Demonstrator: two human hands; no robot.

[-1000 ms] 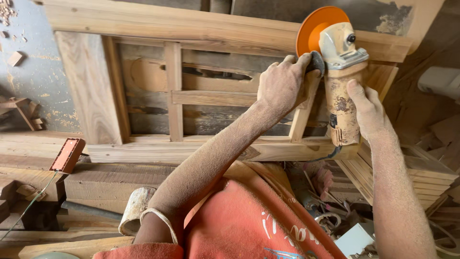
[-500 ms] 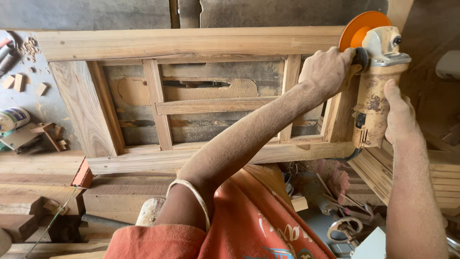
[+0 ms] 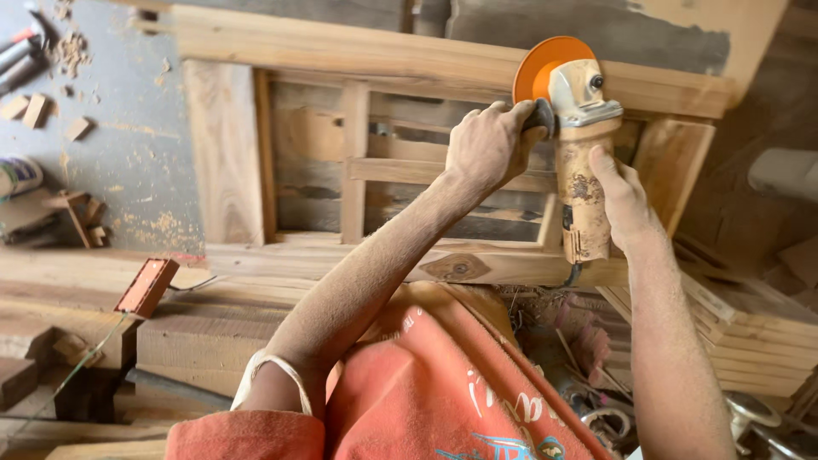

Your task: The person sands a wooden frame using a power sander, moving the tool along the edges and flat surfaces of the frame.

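I hold a dusty angle grinder (image 3: 579,162) with an orange disc (image 3: 538,68) over a wooden frame (image 3: 426,60). My left hand (image 3: 487,143) grips the black side handle by the grinder's head. My right hand (image 3: 624,198) wraps the grinder's body lower down. The disc sits at the frame's far top rail, right of the middle. Both forearms are coated in sawdust. A cord leaves the grinder's tail near the frame's near rail (image 3: 460,266).
Stacked planks (image 3: 196,332) lie at the lower left with a red block (image 3: 146,288) on them. Small wood offcuts (image 3: 51,111) and a can (image 3: 15,177) lie on the grey floor at left. Slatted wood pieces (image 3: 750,332) and metal tools (image 3: 758,417) sit at right.
The grinder and both hands moved left along the frame's top rail compared with half a second ago; the view swung, and both grips stayed the same.
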